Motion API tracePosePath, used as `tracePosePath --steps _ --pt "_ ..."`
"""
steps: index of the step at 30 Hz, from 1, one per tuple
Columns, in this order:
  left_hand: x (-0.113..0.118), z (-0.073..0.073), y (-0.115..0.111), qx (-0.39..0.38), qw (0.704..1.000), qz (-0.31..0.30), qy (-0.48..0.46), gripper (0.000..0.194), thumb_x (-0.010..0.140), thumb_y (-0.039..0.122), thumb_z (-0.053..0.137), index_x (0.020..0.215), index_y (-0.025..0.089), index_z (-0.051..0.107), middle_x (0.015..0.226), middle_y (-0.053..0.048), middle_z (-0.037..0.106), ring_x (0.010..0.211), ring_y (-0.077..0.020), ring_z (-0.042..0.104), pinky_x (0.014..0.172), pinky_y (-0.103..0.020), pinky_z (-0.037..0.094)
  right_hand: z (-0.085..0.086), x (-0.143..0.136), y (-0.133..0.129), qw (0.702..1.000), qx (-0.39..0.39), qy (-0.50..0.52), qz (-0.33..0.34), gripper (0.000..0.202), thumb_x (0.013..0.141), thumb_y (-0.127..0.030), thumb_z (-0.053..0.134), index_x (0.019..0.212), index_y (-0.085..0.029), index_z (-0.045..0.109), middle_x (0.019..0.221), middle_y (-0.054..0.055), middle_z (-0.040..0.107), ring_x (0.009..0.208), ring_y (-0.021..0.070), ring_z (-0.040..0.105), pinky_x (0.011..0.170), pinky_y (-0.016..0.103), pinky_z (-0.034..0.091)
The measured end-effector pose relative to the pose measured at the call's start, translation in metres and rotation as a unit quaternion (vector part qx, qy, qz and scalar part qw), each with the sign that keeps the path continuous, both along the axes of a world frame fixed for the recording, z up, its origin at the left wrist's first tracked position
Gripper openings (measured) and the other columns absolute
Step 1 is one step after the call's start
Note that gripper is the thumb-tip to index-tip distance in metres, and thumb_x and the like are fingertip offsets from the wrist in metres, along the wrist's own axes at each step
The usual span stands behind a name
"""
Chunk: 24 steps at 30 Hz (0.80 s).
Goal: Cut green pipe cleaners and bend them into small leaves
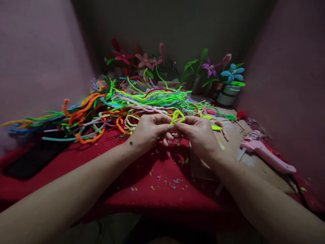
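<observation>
Over the red-cloth counter [154, 196], left hand [149, 131] and right hand [200, 135] pinch a fuzzy yellow pipe-cleaner loop [175, 116].
Opposed grips likely steady its bend.

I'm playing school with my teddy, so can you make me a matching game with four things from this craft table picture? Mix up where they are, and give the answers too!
Things:
1. Yellow loop
2. Glue gun
3. Blue flower
4. Dark phone

Clues:
A. Just above a pale jar with a dark band
B. Pinched by the fingers of the left hand and right hand
C. Lying flat on the far left
D. Pink, lying on the right side

Right pairs: 1-B, 2-D, 3-A, 4-C
</observation>
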State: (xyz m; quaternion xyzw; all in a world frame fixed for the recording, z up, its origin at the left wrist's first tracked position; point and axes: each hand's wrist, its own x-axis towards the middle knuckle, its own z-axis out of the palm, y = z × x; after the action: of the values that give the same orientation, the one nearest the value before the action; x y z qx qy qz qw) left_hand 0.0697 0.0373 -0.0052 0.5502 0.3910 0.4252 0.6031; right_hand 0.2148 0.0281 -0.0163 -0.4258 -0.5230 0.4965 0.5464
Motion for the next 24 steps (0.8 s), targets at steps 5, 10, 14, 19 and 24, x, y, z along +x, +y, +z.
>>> tracePosePath --steps 5,10,14,19,24 --pt "-0.002 -0.011 0.008 -0.049 0.996 -0.045 -0.059 0.010 0.077 0.011 0.057 0.083 0.007 0.064 0.062 -0.007 0.069 0.049 -0.0125 0.064 0.047 -0.018 0.051 0.002 0.004 0.003 0.995 -0.065 0.056 0.048 0.014 0.061 -0.024 0.070 0.060 -0.014 0.060 0.053 -0.001 0.058 0.044 0.0100 0.051 0.043 0.024 0.042" --pt "-0.001 -0.012 0.008 -0.040 0.997 -0.054 -0.046 0.009 0.076 0.007 0.054 0.078 0.007 0.063 0.060 -0.008 0.069 0.048 -0.0139 0.065 0.050 -0.021 0.052 0.008 0.003 -0.001 0.998 -0.057 0.010 0.035 0.021 0.058 -0.026 0.074 0.058 -0.014 0.057 0.050 -0.003 0.053 0.043 0.0080 0.047 0.042 0.023 0.037" --pt "0.000 -0.008 0.006 -0.020 0.999 -0.033 -0.004 0.007 0.072 0.005 0.056 0.076 0.008 0.061 0.060 -0.006 0.069 0.047 -0.0130 0.064 0.048 -0.020 0.050 0.008 0.003 0.001 0.998 -0.045 0.027 0.030 0.024 0.057 -0.028 0.076 0.064 -0.015 0.057 0.058 -0.003 0.056 0.049 0.0080 0.049 0.047 0.023 0.038" --pt "0.000 -0.006 0.005 -0.054 0.997 -0.048 0.042 0.005 0.073 0.012 0.060 0.071 0.010 0.055 0.054 -0.006 0.067 0.039 -0.0128 0.060 0.039 -0.017 0.043 0.009 0.005 0.003 1.000 -0.012 0.018 0.018 0.025 0.059 -0.032 0.076 0.074 -0.016 0.064 0.066 -0.002 0.061 0.055 0.0087 0.051 0.052 0.023 0.039" --pt "-0.003 -0.005 0.006 -0.089 0.990 -0.084 0.066 0.008 0.075 0.014 0.058 0.072 0.013 0.050 0.052 -0.007 0.066 0.034 -0.0138 0.057 0.033 -0.017 0.039 0.012 0.006 0.000 1.000 0.005 -0.021 -0.005 0.015 0.065 -0.028 0.070 0.061 -0.014 0.064 0.061 0.000 0.060 0.056 0.0100 0.052 0.057 0.025 0.042"
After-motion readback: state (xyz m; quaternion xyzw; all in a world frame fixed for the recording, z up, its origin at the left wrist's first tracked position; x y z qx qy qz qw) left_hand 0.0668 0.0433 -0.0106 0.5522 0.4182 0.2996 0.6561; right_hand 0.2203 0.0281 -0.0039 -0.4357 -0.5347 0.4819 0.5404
